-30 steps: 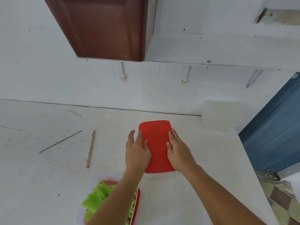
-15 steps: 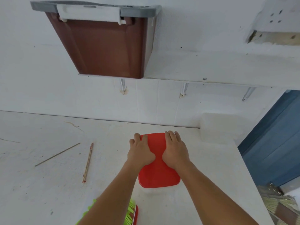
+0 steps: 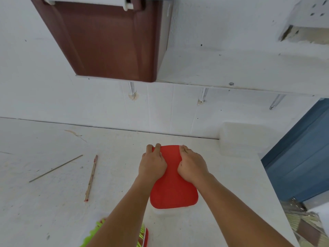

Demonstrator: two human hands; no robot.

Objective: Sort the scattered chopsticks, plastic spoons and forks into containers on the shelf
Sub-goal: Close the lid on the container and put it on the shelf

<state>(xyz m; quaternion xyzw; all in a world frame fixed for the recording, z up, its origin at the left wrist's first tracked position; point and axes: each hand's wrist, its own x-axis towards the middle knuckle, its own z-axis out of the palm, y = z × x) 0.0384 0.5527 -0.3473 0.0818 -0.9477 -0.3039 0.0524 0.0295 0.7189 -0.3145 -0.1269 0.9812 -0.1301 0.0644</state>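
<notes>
Lid (image 3: 173, 191): plain red. Bin (image 3: 106, 41): reddish-brown. Counter (image 3: 44, 211): white, dark specks. Plastic cutlery (image 3: 95, 231), near edge: lime green. Chopstick (image 3: 91, 177): tan, red tip. Door (image 3: 302, 157): blue.

Illumination is bright, even and diffuse; its source cannot be identified. The white counter (image 3: 53, 202) and wall are near overexposure, with little surface detail. Shadows are faint: a soft one lies beneath the red lid (image 3: 173, 193) toward 6 o'clock. Wide-angle bowing shows toward 3 and 9 o'clock (the shelf (image 3: 249, 68) edge leans). The green cutlery (image 3: 95, 229) at 6 o'clock is smeared; the centre is sharp.
</notes>
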